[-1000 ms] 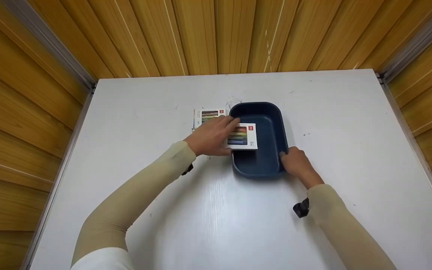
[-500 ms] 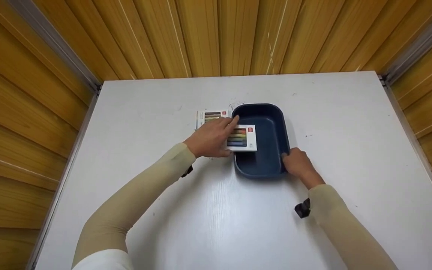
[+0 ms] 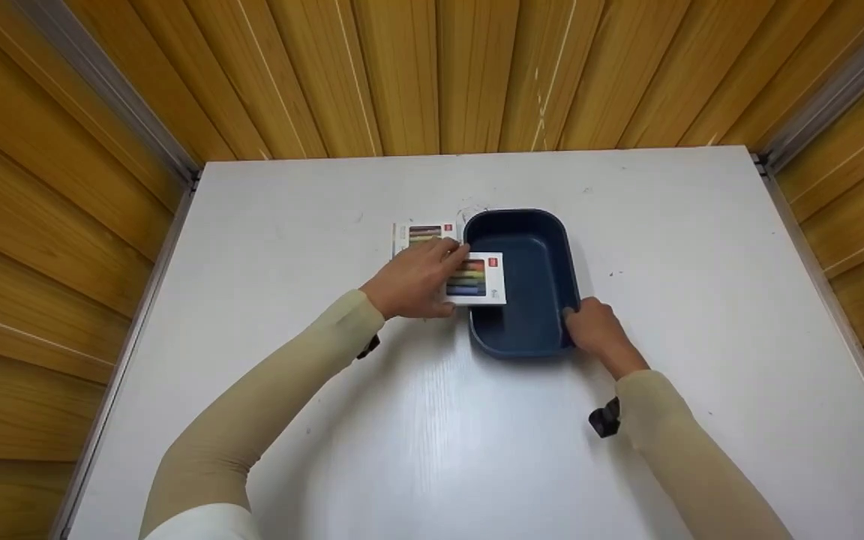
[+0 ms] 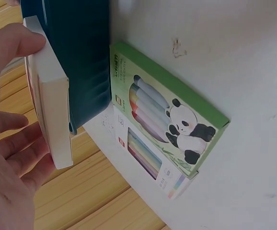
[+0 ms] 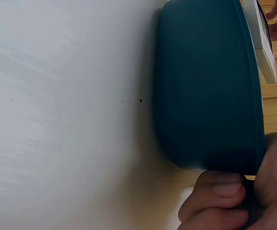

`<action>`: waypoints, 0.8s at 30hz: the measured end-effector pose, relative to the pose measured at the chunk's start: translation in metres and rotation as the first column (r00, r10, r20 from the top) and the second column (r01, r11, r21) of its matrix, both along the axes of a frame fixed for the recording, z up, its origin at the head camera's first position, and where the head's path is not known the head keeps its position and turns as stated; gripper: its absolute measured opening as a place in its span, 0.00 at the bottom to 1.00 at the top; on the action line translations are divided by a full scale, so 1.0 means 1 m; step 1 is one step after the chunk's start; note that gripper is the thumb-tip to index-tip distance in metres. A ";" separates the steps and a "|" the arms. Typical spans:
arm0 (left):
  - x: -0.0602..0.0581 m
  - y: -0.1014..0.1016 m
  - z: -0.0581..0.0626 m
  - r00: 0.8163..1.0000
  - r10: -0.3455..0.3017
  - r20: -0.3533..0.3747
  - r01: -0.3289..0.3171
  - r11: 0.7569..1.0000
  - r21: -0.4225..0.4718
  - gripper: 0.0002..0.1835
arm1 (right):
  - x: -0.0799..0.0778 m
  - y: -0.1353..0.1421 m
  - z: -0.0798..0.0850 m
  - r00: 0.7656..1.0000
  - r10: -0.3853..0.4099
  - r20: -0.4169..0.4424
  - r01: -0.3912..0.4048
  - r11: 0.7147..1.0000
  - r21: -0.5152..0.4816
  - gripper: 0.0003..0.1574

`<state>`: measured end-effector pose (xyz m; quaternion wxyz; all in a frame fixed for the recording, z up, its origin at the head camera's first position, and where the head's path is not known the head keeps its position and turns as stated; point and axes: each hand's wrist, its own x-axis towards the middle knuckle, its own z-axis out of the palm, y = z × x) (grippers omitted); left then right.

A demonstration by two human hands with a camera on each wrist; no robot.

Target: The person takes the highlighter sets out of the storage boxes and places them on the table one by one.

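My left hand holds a white crayon box with a clear window over coloured sticks. Thumb and fingers pinch opposite edges of it in the left wrist view. This box hangs over the left rim of a dark blue rectangular basin, partly inside its outline. At the basin's near right side, my right hand grips the rim, thumb inside and fingers curled outside. Below the left hand, left of the basin, a green panda box lies on another white crayon box; the head view mostly hides them.
A white tabletop with small dark marks carries everything. Wood-look panels enclose its far side, and more stand to the left and right. The stacked boxes sit close against the basin's left wall.
The left hand and its crayon box have shifted slightly left and nearer relative to the basin. My right hand keeps its grip on the rim, and the basin stays in place.
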<state>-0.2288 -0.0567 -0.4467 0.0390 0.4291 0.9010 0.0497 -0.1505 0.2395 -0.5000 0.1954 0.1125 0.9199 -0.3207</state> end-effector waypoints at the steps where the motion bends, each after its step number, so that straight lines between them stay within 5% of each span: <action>1: 0.000 -0.001 -0.001 1.000 0.001 -0.001 -0.001 1.000 -0.001 0.46 | 0.000 0.000 0.000 1.000 0.000 0.000 0.000 1.000 -0.001 0.22; 24: 0.006 -0.018 -0.006 0.998 0.063 0.006 -0.063 0.997 0.048 0.46 | -0.002 0.003 -0.003 1.000 0.018 -0.009 -0.018 1.000 -0.009 0.21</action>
